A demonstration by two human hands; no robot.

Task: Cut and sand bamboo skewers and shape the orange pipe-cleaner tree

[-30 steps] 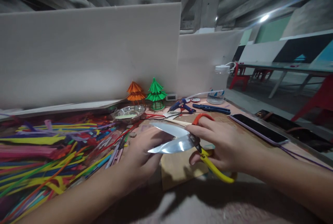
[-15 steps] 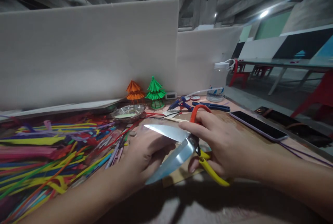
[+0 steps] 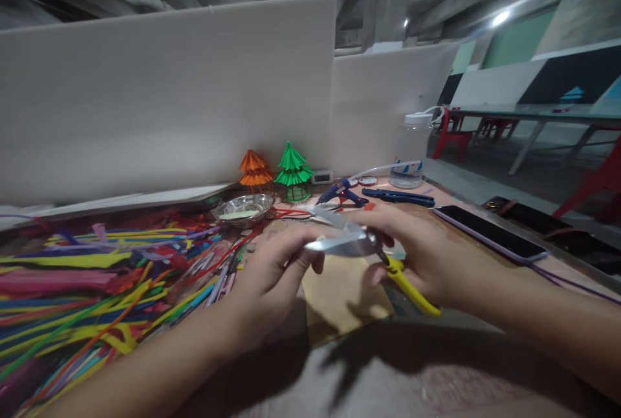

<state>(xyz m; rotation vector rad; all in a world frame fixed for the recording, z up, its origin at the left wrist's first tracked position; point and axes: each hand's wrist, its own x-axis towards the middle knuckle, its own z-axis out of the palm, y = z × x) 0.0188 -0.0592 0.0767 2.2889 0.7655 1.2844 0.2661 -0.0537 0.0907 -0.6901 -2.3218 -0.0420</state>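
My right hand [image 3: 417, 250] grips a pair of scissors [image 3: 347, 243] by its handles, one yellow, the other orange-red and mostly covered by my fingers. The steel blades stand apart and point left, blurred by motion. Close to the blade tips, my left hand [image 3: 276, 275] has its fingers curled and thumb pressed in; whatever it pinches, if anything, is too small or hidden to make out. Below the scissors a square yellowish sheet [image 3: 339, 301] lies on the table, shaded by my hands.
Colourful strips [image 3: 92, 282] cover the left side. Behind stand a metal bowl [image 3: 247, 208], an orange paper tree [image 3: 255, 171], a green paper tree [image 3: 293, 175], a blue glue gun [image 3: 342, 193], a dark blue tool [image 3: 398, 198] and a bottle [image 3: 410, 153]. A phone [image 3: 490, 233] lies right.
The scissors have swung up and to the right, and their blades have come closer together. My left hand has shifted slightly right. More of the yellowish sheet shows.
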